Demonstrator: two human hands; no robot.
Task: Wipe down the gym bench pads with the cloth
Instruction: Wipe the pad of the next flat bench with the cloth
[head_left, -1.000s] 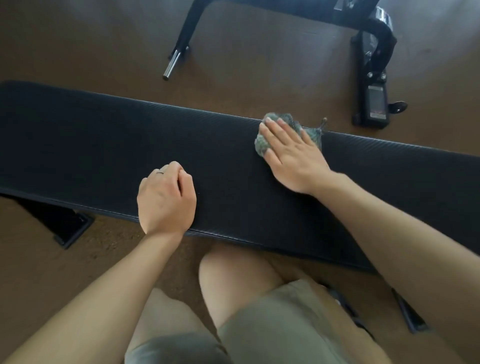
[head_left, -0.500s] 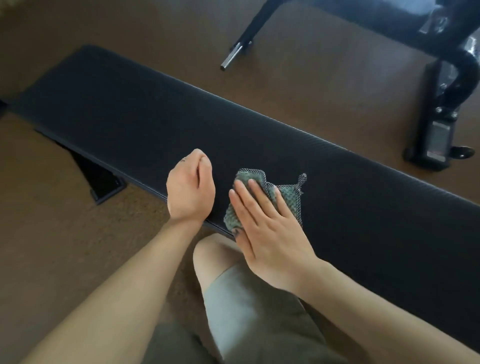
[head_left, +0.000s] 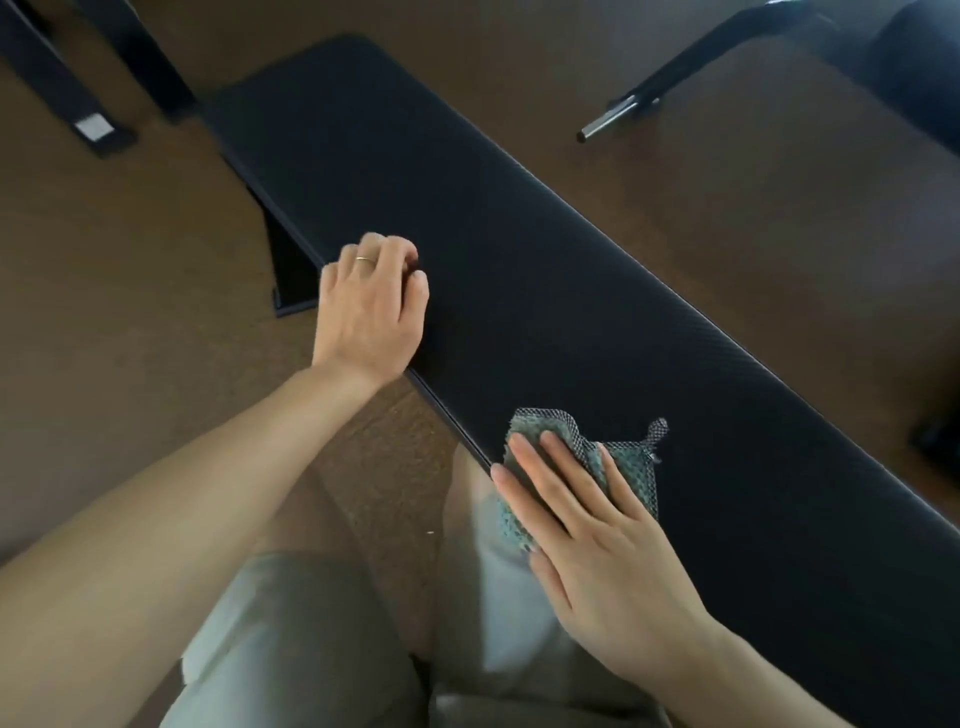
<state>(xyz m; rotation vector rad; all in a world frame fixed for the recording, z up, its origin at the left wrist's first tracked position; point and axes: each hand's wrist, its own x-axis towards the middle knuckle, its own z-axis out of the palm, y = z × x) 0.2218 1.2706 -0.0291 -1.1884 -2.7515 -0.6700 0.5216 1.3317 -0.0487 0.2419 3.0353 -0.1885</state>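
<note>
The bench pad (head_left: 545, 291), a long black textured tabletop, ran diagonally from the upper left to the lower right, with its narrow end at the upper left. Around it lay a brown floor (head_left: 130, 249). A black frame leg with a metal tip (head_left: 613, 117) stood well apart beyond the far edge, and two dark equipment feet (head_left: 93, 124) stood near the upper-left end. Nothing lay on the pad ahead of the cloth. The cloth (head_left: 631, 467), a crumpled teal mesh piece, rested at the near edge of the pad, partly overhanging it, with a small tag end pointing up and away. The right hand (head_left: 597, 545) lay flat on the cloth, fingers (head_left: 535, 462) extended and slightly apart, pressing rather than gripping. The left hand (head_left: 371, 306), wearing a ring (head_left: 366, 258), rested on the near edge farther along, fingers curled loosely together and holding nothing. The person's knees in light shorts (head_left: 291, 639) were beside the near edge.
</note>
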